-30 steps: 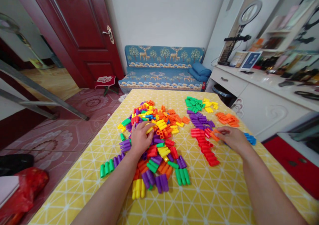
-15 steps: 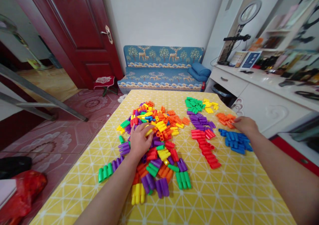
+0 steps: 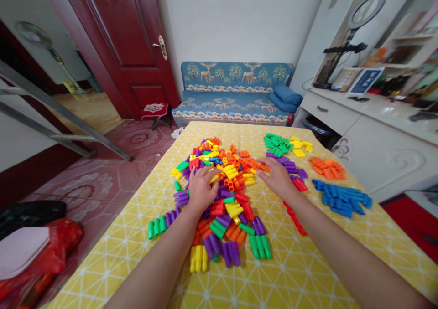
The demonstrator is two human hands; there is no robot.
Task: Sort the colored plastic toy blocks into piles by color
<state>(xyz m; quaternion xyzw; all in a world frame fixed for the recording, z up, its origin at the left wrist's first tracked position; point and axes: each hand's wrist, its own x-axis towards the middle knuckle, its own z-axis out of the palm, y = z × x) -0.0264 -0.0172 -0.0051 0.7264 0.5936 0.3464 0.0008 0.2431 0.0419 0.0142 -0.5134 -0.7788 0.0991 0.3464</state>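
A heap of mixed-colour plastic tube-shaped building blocks point(image 3: 233, 208) lies on the yellow patterned tablecloth point(image 3: 290, 272). My left hand point(image 3: 201, 190) rests on the heap's left side, its fingers and thumb closed around a yellow block point(image 3: 214, 178). At the heap's right edge, my right hand point(image 3: 276, 177) has thumb and fingers on either side of an orange block point(image 3: 263, 167). Single-colour groups lie to the right: green point(image 3: 278, 144), yellow point(image 3: 300, 146), purple point(image 3: 290, 167), orange point(image 3: 327, 168) and blue point(image 3: 342, 198). My right forearm partly covers the red group point(image 3: 294, 218).
Beyond the table stands a blue sofa point(image 3: 236, 101) with deer patterns. A white dresser point(image 3: 369, 131) with a ring light point(image 3: 367, 9) is at the right. To the left are a metal ladder-like frame point(image 3: 65, 104), a red stool point(image 3: 155, 110) and a red bag point(image 3: 65, 245).
My right hand has left the orange group and moved left to the heap's edge, by an orange block. My left hand stays on the heap. The view has shifted slightly.
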